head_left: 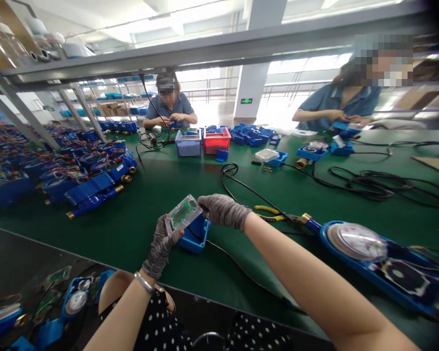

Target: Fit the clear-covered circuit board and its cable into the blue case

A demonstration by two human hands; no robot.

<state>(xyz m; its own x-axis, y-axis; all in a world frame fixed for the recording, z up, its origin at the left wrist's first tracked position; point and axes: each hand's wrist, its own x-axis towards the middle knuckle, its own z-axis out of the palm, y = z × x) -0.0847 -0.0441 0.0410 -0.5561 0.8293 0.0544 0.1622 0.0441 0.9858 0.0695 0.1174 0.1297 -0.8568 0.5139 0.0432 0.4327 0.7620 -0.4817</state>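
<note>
My left hand [161, 243], in a grey knit glove, grips the lower left end of a clear plastic case [185, 213] with a green circuit board inside. My right hand [223, 210], gloved alike, has its fingers curled at the upper right corner of that case; the fingertips are partly hidden. Tilted, the case is held just above an open blue plastic box [196, 239], which sits on the green table [131, 243]. A thin black cable [237, 263] runs off from the box to the right.
Yellow-handled pliers [269, 214] lie beyond my right forearm, near a blue water meter [366, 253]. Many blue meters [98, 190] crowd the left. A red bin [216, 141] and a grey-blue bin [189, 144] stand ahead, with two people working across the table. Coiled black cables [373, 183] lie right.
</note>
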